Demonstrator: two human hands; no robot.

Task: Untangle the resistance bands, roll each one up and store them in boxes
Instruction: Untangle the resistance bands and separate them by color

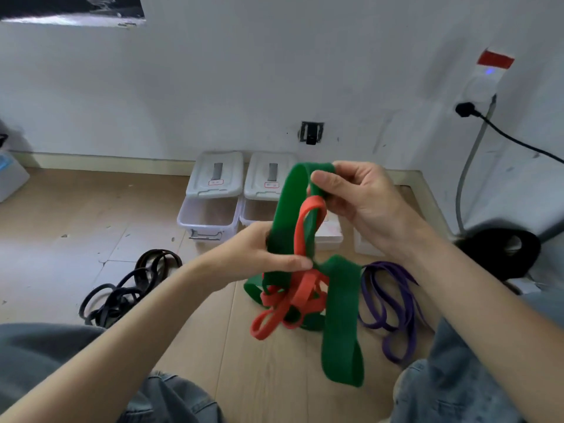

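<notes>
The green band (341,315) is wide and is held up in the air over the wooden floor (268,377), between the person's knees. A thin red band (305,227) is looped through it and knotted up with it lower down, so the two are tangled together. The right hand (360,196) is up high, and its grip pinches the top fold of the green band between thumb and fingers. The left hand (265,254) is lower, and its grip is wrapped around the middle of the green band, with the thumb lying across the front. The bottom loops of both bands hang down near the floor.

A purple band (393,303) lies in loose loops on the floor, just to the right of the green one. A pile of black bands (128,288) lies on the floor to the left, well apart from the tangle.

By the wall stand two clear boxes (210,218) with their white lids (216,175) tipped back. The held bands hide part of the right one. More white boxes sit behind the hands, mostly hidden. A black cable (518,141) runs from a plug on the wall at the right.
</notes>
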